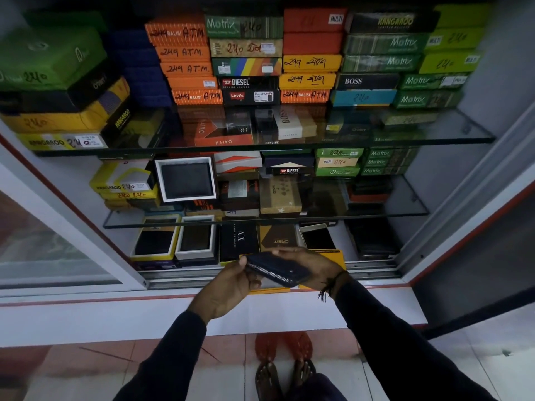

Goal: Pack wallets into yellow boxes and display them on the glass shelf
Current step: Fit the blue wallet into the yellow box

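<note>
A dark blue zip wallet (276, 270) is held between both hands at the front of the cabinet's bottom level. My left hand (231, 285) grips its left end from below. My right hand (311, 266) covers its right end from above. Under the hands lies a yellow box (333, 256), mostly hidden, with its front edge showing below the wallet. Above, two glass shelves (434, 137) carry stacks of boxes. Open boxes with dark wallets (186, 180) stand on the middle shelf and on the bottom level.
Stacked orange, green, yellow and black boxes (309, 79) fill the top shelf. A sliding glass door (52, 250) stands at the left, its metal track (202, 277) along the cabinet front. A white ledge (115, 316) runs below. My sandalled feet (285, 371) are on the tiled floor.
</note>
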The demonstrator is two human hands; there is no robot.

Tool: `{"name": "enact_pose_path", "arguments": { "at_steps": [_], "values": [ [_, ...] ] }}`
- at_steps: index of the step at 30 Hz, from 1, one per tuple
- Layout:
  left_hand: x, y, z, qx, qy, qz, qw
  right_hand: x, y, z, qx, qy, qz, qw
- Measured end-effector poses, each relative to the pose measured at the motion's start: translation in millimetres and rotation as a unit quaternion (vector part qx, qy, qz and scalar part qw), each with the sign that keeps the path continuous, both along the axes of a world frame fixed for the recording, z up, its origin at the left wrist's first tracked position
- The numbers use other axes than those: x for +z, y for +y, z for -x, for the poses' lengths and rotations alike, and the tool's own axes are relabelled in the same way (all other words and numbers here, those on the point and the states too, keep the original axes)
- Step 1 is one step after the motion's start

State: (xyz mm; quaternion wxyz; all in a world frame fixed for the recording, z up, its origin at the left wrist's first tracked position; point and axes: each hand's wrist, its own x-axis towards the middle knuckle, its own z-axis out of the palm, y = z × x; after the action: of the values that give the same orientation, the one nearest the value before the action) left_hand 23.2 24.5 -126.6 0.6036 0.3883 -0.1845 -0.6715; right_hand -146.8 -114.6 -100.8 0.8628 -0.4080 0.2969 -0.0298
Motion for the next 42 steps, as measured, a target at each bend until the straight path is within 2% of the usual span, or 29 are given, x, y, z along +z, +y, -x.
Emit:
{"name": "enact_pose_path", "arguments": {
  "at_steps": [3,5,8,10,14,16,20,23,27,29,31,39,42],
  "values": [
    [-7.0,2.8,0.2,0.022,0.06,-0.001,0.998,-11.0,-2.9,1.7,-0.005,-0.02,-0.008,1.0],
    [-10.3,2.7,1.0,0.034,0.096,0.004,0.995,-21.7,-1.1,2.3,-0.051,-0.059,-0.047,0.996],
    [-11.7,1.4,0.7,0.059,0.125,0.001,0.99,-29.6,1.0,0.8,-0.107,-0.076,-0.041,0.991],
    [-13.7,1.2,-0.8,0.087,0.134,-0.015,0.987,-26.2,0.3,0.7,-0.111,-0.068,0.001,0.992],
    [-20.1,3.2,-4.6,0.148,0.136,-0.037,0.979,-14.4,-7.7,2.8,-0.093,0.016,0.135,0.986],
    [-22.8,5.6,-10.6,0.186,0.139,-0.042,0.972,-5.6,-12.6,10.6,-0.108,0.029,0.159,0.981],
    [-28.9,5.6,-15.3,0.22,0.07,-0.076,0.97,11.3,-12.2,26.4,-0.126,0.049,0.209,0.969],
    [-31.9,-3.3,-0.1,0.235,0.054,-0.058,0.969,19.9,8.6,12.2,-0.166,0.074,0.329,0.927],
    [-37.6,-10.1,21.7,0.195,-0.092,-0.075,0.974,12.8,59.0,-25.4,-0.123,0.119,0.543,0.822],
    [-43.2,-8.9,24.4,0.188,-0.09,-0.069,0.976,7.8,78.4,-38.7,-0.115,0.172,0.608,0.767],
    [-45.9,-6.6,21.4,0.186,-0.083,-0.051,0.978,4.9,83.7,-44.3,-0.116,0.188,0.624,0.749],
    [-48.6,5.3,-10.4,0.166,-0.02,-0.02,0.986,17.8,21.1,-4.3,-0.077,0.185,0.606,0.77],
    [-50.0,5.7,-21.2,0.146,0.021,-0.008,0.989,24.7,-12.5,24.2,-0.132,0.163,0.543,0.813]
  ]
}}
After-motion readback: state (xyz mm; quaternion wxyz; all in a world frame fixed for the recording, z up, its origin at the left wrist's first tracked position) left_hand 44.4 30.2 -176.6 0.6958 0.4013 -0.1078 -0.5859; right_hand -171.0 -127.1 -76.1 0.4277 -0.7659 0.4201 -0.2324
